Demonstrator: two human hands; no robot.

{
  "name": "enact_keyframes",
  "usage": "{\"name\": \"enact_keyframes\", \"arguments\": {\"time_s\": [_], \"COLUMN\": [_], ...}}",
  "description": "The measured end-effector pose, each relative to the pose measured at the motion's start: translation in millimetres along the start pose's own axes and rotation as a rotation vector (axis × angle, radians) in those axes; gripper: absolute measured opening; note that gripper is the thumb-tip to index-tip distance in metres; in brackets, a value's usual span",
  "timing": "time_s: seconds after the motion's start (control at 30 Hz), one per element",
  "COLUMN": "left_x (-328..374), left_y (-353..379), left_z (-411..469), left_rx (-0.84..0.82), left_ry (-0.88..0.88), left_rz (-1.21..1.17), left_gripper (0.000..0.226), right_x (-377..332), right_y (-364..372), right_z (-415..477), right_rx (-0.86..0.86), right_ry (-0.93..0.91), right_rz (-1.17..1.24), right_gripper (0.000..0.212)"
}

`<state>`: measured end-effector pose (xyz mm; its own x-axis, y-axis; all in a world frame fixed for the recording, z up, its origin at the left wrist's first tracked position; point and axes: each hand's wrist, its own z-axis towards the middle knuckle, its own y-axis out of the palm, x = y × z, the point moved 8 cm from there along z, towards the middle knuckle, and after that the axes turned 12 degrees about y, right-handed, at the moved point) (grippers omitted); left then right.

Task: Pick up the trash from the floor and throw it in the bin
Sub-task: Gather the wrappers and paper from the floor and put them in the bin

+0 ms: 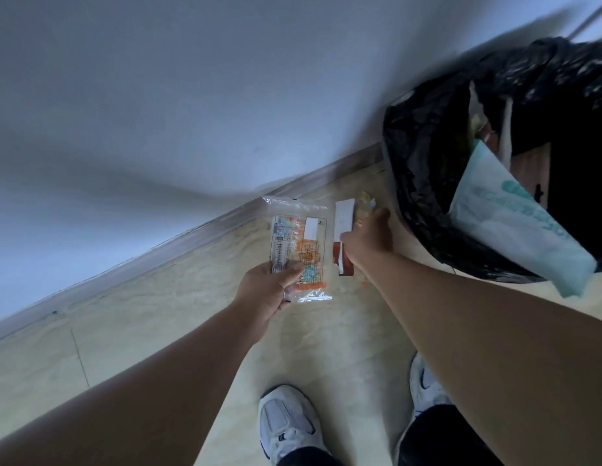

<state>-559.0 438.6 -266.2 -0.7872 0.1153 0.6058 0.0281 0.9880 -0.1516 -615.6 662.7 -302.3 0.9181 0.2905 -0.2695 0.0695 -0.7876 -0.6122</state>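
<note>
Clear wrapper (297,243) pinched in left hand (266,292); right hand (368,240) clasping brown-and-white packet (343,237), beside black-lined bin (427,183).

The bin (427,169) with its black bag stands by the wall (191,95), and its mouth is partly blocked: a pale packet (514,223) leans out over the near rim, and more rubbish sits deep inside. The dark part of the mouth past the packet looks open. Beside the bin, toward the shoes (287,422), the floor (326,338) is bare, so a hand can move freely there
</note>
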Motion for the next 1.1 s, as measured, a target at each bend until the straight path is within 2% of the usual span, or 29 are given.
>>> {"name": "enact_keyframes", "arguments": {"time_s": [0.07, 0.13, 0.17, 0.2, 0.33, 0.43, 0.5, 0.63, 0.73, 0.83, 1.1], "left_x": [-4, -7, -8, -7, -4, 7, 14, 25, 36, 57, 123], "left_y": [1, 4, 5, 5, 3, 2, 1, -2, 0, 4, 31], "left_z": [6, 14, 19, 23, 28, 13, -6, -63, -106, -144, -196], "left_rx": [0.003, -0.003, -0.008, -0.011, -0.002, -0.03, -0.054, -0.048, -0.041, -0.047, -0.075], "left_ry": [0.009, 0.016, 0.026, 0.036, 0.056, 0.065, 0.063, 0.023, -0.011, -0.027, -0.013], "left_rz": [0.02, 0.036, 0.036, 0.039, 0.074, 0.047, 0.058, 0.086, 0.085, 0.083, 0.092], "left_gripper": [0.022, 0.024, 0.024, 0.023, 0.022, 0.023, 0.02, 0.02, 0.024, 0.025, 0.017], "right_x": [-3, -8, -11, -13, -9, 0, 8, 35, 49, 47, 28], "right_y": [1, 9, 12, 14, 19, 20, 6, -31, -62, -101, -196], "right_z": [8, 20, 24, 27, 25, 3, -22, -80, -120, -154, -192], "right_rx": [0.009, -0.027, -0.034, -0.029, -0.036, -0.171, -0.193, -0.227, -0.321, -0.399, -0.459], "right_ry": [0.028, 0.02, 0.004, -0.016, -0.059, -0.048, -0.065, -0.041, 0.033, 0.057, 0.062], "right_rz": [0.067, 0.021, -0.015, -0.049, -0.226, -0.149, -0.091, -0.03, 0.101, 0.22, 0.37], "right_gripper": [0.033, 0.062, 0.069, 0.067, 0.036, 0.034, 0.027, 0.032, 0.031, 0.03, 0.026]}}
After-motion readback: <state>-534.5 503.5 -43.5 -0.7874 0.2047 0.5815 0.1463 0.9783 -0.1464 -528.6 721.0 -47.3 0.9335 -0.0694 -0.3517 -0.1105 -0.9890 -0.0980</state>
